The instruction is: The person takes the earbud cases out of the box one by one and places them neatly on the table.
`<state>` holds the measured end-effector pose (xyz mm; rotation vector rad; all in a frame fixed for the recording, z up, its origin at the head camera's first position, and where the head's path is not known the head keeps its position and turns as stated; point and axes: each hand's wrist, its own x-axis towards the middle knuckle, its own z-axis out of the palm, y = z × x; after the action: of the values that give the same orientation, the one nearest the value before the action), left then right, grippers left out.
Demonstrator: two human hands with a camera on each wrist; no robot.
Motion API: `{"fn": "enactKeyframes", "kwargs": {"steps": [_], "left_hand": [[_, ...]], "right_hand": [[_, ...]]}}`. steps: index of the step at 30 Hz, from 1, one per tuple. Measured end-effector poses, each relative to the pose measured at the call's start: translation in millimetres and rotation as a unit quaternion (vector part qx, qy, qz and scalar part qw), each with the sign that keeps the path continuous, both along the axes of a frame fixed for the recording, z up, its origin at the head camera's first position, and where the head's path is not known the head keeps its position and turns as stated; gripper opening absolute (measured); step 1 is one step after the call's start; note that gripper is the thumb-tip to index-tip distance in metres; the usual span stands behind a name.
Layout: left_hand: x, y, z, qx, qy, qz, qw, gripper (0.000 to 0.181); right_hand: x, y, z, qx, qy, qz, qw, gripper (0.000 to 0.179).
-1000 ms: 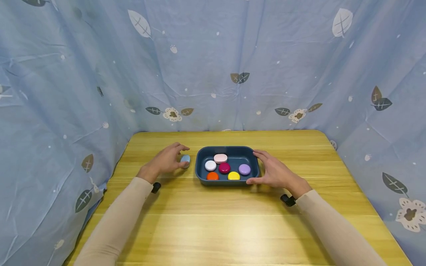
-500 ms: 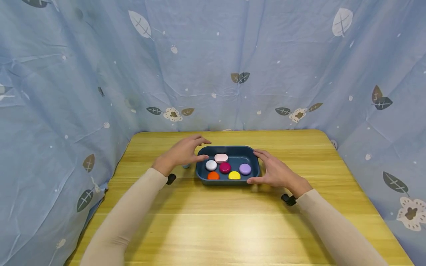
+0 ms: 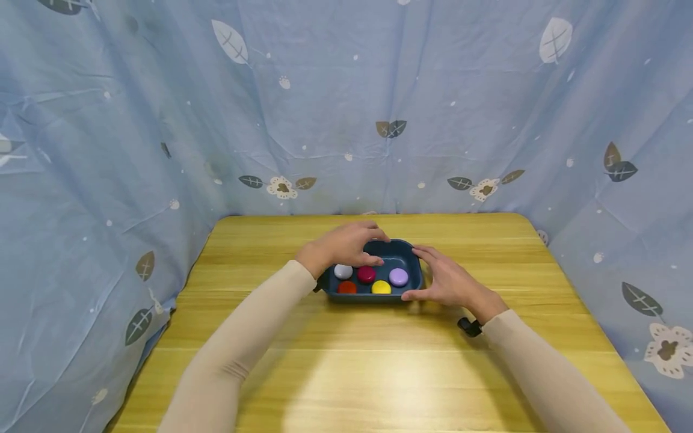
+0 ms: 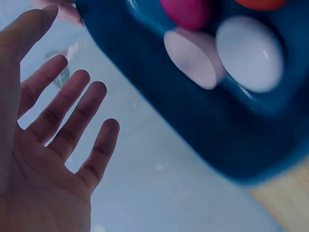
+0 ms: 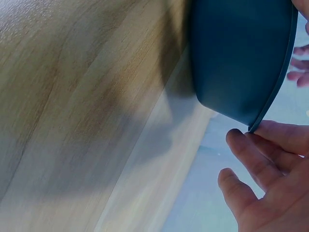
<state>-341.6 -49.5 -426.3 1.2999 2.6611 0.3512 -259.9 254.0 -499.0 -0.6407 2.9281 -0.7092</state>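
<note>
Hovering over the navy tray [image 3: 373, 299] at 11 o'clock, the left hand [image 3: 349, 243] has its grip spread apart; the right hand [image 3: 448, 279] clamps the tray's 3 o'clock end. The tray sits toward the 12 o'clock edge of the desk [image 3: 379, 361].

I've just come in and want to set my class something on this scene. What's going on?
A person has both hands at a dark blue tray on a wooden table. The right hand holds the tray's right end; the left hand is over its left part, fingers spread, holding nothing. Six rounded pieces show in the tray: white, pink, magenta, orange, yellow and lilac.
</note>
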Motion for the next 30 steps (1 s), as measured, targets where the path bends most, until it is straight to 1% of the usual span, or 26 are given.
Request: {"fn": "enactKeyframes", "kwargs": {"steps": [4, 8, 12, 15, 20, 24, 26, 30], "left_hand": [[-1.9, 19.5, -5.7, -0.028, -0.013, -0.016, 0.9994, 0.059], [-3.0, 34.9, -12.8, -0.056, -0.028, -0.029, 0.9976, 0.059], [-4.1, 46.0, -21.6, -0.080, -0.048, -0.045, 0.9946, 0.059], [-5.5, 52.8, -27.4, -0.090, -0.065, -0.051, 0.9925, 0.058], [-7.6, 60.7, -34.9, -0.094, -0.089, -0.046, 0.9905, 0.059], [-10.7, 65.0, -39.6, -0.091, -0.107, -0.053, 0.9886, 0.060], [-16.5, 67.6, -46.6, -0.088, -0.115, -0.056, 0.9879, 0.058], [-18.8, 71.2, -48.4, -0.078, -0.129, -0.061, 0.9866, 0.049]], "right_hand": [[-0.6, 1, -2.5, -0.003, 0.002, 0.006, 1.0000, 0.131], [-0.2, 2, -2.2, -0.007, 0.001, 0.005, 1.0000, 0.131], [-0.2, 2, -2.1, -0.012, 0.003, 0.006, 0.9999, 0.130], [0.2, 2, -1.1, -0.016, 0.005, 0.009, 0.9998, 0.130], [1.7, 2, -1.1, -0.021, -0.003, 0.004, 0.9998, 0.131], [1.7, 2, -1.4, -0.019, -0.004, 0.006, 0.9998, 0.132], [1.5, 2, -1.2, -0.017, -0.003, 0.006, 0.9998, 0.132], [1.0, 2, -1.0, -0.017, -0.003, 0.004, 0.9999, 0.130]]}}
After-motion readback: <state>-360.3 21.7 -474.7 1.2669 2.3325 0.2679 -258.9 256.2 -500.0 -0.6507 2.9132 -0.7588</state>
